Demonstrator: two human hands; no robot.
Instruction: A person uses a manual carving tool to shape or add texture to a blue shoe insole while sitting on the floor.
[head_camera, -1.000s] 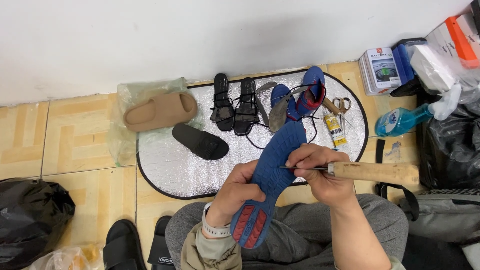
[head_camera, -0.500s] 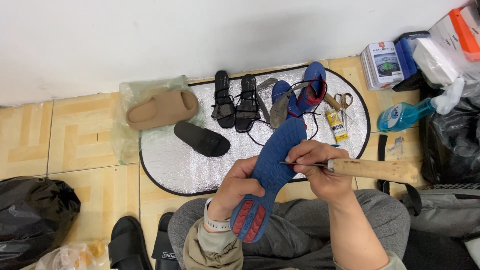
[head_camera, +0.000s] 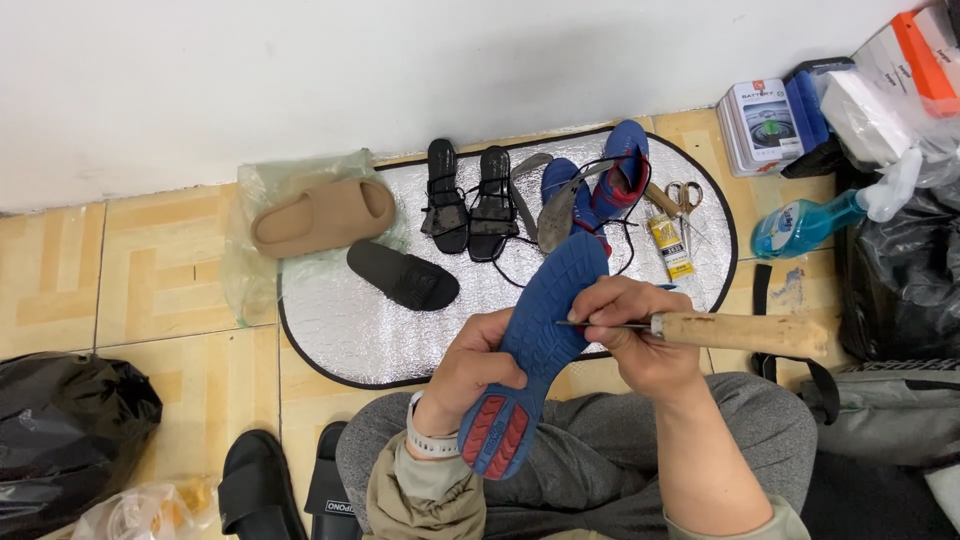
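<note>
My left hand (head_camera: 478, 362) grips a blue shoe sole (head_camera: 545, 330) with a red heel patch, tread side up, held over my lap. My right hand (head_camera: 640, 335) holds an awl with a thick wooden handle (head_camera: 740, 333); its thin metal point rests against the sole's right edge. A watch sits on my left wrist. Black cord runs from the blue sandal parts (head_camera: 600, 185) on the silver mat (head_camera: 350, 320) toward the sole.
On the mat lie a tan slide (head_camera: 320, 215), a black slide (head_camera: 405, 275), a pair of black strappy sandals (head_camera: 470, 200), scissors (head_camera: 683, 195) and a glue tube (head_camera: 670, 245). Boxes and a blue spray bottle (head_camera: 800, 225) stand right; black bags (head_camera: 70, 430) sit left and right.
The sole and both hands stay in nearly the same place; the view has shifted slightly. The awl tip remains at the sole's edge.
</note>
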